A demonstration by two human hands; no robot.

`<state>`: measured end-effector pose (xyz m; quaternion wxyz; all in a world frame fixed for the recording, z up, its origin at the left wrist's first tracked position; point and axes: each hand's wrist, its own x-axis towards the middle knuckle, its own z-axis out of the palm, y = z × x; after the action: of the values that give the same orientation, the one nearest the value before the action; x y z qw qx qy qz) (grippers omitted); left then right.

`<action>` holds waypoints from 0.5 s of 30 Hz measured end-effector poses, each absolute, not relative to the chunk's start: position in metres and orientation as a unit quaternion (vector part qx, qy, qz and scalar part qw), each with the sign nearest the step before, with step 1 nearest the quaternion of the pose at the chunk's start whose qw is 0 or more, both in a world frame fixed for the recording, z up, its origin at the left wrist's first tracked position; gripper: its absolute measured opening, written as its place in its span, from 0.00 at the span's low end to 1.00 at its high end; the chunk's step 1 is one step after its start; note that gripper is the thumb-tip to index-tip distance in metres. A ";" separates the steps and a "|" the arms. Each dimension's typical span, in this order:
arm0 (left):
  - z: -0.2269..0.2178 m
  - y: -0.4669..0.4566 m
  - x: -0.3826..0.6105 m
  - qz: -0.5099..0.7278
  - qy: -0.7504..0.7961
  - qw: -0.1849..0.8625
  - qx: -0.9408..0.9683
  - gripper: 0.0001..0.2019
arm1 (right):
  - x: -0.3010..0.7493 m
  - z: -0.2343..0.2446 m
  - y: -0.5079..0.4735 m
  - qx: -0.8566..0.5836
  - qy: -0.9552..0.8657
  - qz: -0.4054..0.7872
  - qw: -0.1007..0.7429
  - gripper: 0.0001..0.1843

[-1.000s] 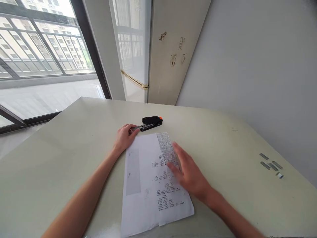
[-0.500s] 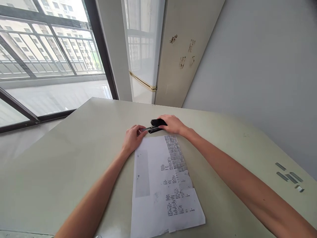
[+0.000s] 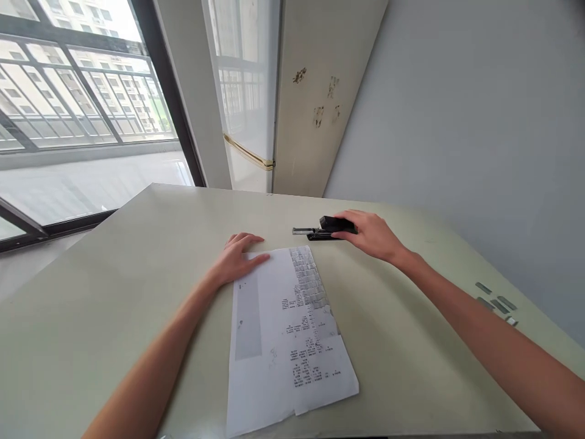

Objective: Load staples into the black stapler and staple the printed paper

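Observation:
A black stapler lies on the pale table beyond the top right corner of a printed sheet of paper; its metal staple tray sticks out to the left. My right hand is closed over the stapler's right end. My left hand rests flat on the paper's top left corner with its fingers stretched out, holding nothing.
Several strips of staples lie near the table's right edge. A white fridge stands behind the table's far edge, with a grey wall on the right and a large window on the left.
My right hand reached from over the paper to the stapler, gripped it and slid it to the right. My left hand let go of the stapler's tray and settled flat on the paper's corner.

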<state>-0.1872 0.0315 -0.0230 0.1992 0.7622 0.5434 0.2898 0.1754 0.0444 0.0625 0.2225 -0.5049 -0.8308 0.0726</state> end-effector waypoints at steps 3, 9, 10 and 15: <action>-0.019 0.019 -0.181 0.245 0.535 0.190 0.786 0.33 | 0.212 0.063 0.011 -0.522 -0.824 0.074 0.210 0.14; -0.039 -0.043 -0.144 0.177 0.526 0.107 0.825 0.38 | 0.256 0.045 -0.045 -0.549 -0.806 0.124 0.184 0.17; -0.043 -0.052 -0.139 0.170 0.521 0.099 0.831 0.39 | 0.260 0.042 -0.052 -0.551 -0.803 0.137 0.182 0.18; -0.046 -0.059 -0.138 0.142 0.500 0.080 0.850 0.38 | 0.266 0.031 -0.073 -0.551 -0.795 0.179 0.179 0.18</action>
<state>-0.1376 -0.0593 -0.0460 0.0802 0.8503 0.5004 0.1417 0.2663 -0.0728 0.0312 0.1788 -0.5513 -0.7951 0.1787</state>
